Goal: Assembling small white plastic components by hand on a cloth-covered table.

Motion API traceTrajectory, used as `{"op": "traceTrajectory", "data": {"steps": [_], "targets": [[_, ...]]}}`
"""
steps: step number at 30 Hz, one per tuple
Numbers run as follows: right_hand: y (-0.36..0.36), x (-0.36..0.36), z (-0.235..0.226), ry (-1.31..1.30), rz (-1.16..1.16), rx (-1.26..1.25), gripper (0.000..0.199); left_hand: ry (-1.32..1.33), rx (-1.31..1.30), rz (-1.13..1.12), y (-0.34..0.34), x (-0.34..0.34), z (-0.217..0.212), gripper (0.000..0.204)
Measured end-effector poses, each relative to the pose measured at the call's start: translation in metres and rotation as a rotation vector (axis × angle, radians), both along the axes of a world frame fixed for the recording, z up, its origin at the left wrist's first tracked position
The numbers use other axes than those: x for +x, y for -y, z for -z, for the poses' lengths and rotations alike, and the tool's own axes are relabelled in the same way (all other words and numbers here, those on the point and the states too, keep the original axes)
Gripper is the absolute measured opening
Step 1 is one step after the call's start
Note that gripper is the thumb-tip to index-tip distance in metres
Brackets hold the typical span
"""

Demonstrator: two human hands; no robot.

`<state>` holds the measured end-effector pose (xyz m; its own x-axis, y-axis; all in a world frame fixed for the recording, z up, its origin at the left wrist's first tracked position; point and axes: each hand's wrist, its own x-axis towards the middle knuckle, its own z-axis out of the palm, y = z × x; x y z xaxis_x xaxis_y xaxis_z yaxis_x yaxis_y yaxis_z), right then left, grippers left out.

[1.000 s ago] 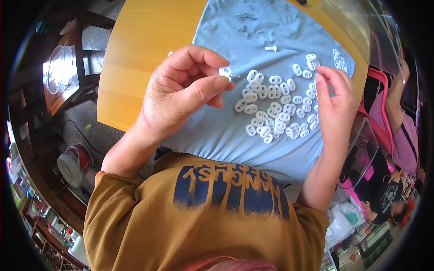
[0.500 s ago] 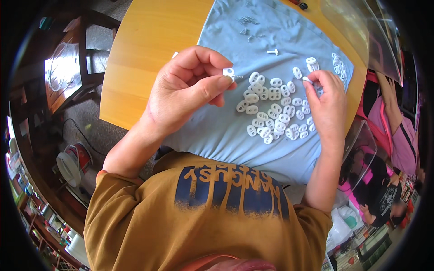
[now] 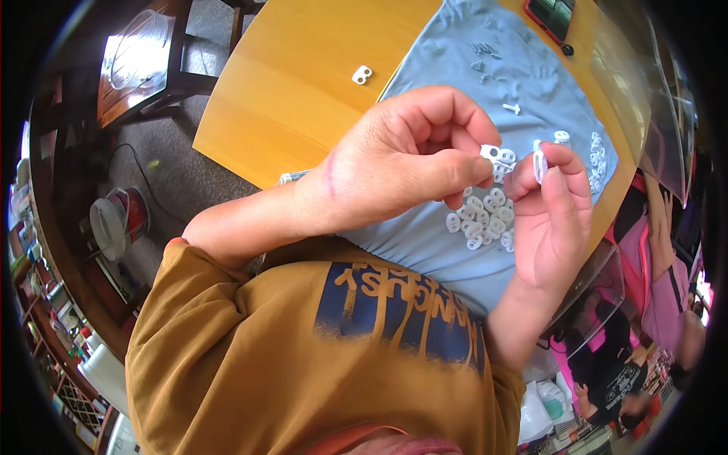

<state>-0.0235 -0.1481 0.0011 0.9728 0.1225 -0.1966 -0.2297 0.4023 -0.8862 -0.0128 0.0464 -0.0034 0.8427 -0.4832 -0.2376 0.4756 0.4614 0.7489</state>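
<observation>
A yellow wooden bench (image 3: 303, 98) is spreading beneath everything, its curved edge running past the left forearm. A blue cloth (image 3: 447, 83) is covering its right part, wrinkling toward the person. Over the cloth, the left hand (image 3: 402, 159) is reaching in, its thumb and fingers clamping on a white holed piece (image 3: 491, 152). Close by on the right, the right hand (image 3: 550, 220) is turning its palm partly upward, thumb and fingers pinching a white oval piece (image 3: 540, 163); the two held pieces are staying apart. Beneath the hands, a heap of white two-holed pieces (image 3: 481, 218) is lying on the cloth, partly hidden by them. A red-edged phone (image 3: 551, 17) is resting at the bench's far side. A single white two-holed piece (image 3: 362, 74) is sitting on bare wood, while a white T-shaped part (image 3: 512, 109) and small grey screws (image 3: 484, 50) are lying beyond the hands.
</observation>
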Motion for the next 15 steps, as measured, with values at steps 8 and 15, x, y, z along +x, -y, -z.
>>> {"op": "traceTrajectory", "data": {"steps": [8, 15], "targets": [[-0.016, -0.009, -0.007, 0.075, 0.055, -0.174, 0.024, 0.041, -0.013, -0.043, 0.007, -0.005, 0.005, 0.017], [-0.022, -0.013, -0.007, 0.164, 0.082, -0.248, 0.022, 0.065, -0.007, -0.058, 0.010, -0.005, 0.009, 0.018]]}}
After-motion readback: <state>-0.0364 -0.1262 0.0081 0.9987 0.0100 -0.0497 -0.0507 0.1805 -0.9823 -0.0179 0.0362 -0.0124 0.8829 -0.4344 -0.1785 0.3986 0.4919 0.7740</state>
